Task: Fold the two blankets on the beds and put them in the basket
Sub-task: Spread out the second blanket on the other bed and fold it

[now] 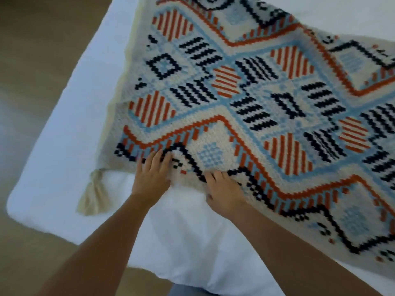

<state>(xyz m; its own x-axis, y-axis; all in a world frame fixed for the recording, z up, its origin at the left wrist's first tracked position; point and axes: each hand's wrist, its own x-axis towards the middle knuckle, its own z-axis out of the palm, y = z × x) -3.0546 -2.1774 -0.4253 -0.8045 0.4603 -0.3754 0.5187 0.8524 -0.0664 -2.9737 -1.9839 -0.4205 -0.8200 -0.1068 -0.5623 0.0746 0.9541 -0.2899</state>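
A cream knitted blanket (245, 99) with orange, pale blue and black diamond patterns lies spread flat on the white bed (64, 124). It runs from the upper left to the lower right of the view. A cream tassel (94, 193) hangs off its near left corner. My left hand (151, 174) rests flat on the blanket's near edge with the fingers straight. My right hand (224, 191) is just to the right of it on the same edge, fingers curled into the fabric and the thumb at the hem. No basket or second blanket is in view.
The bed's rounded near corner (19, 210) is at the lower left, with wooden floor (32, 50) beyond it on the left and below. White sheet (192, 242) lies wrinkled between my forearms.
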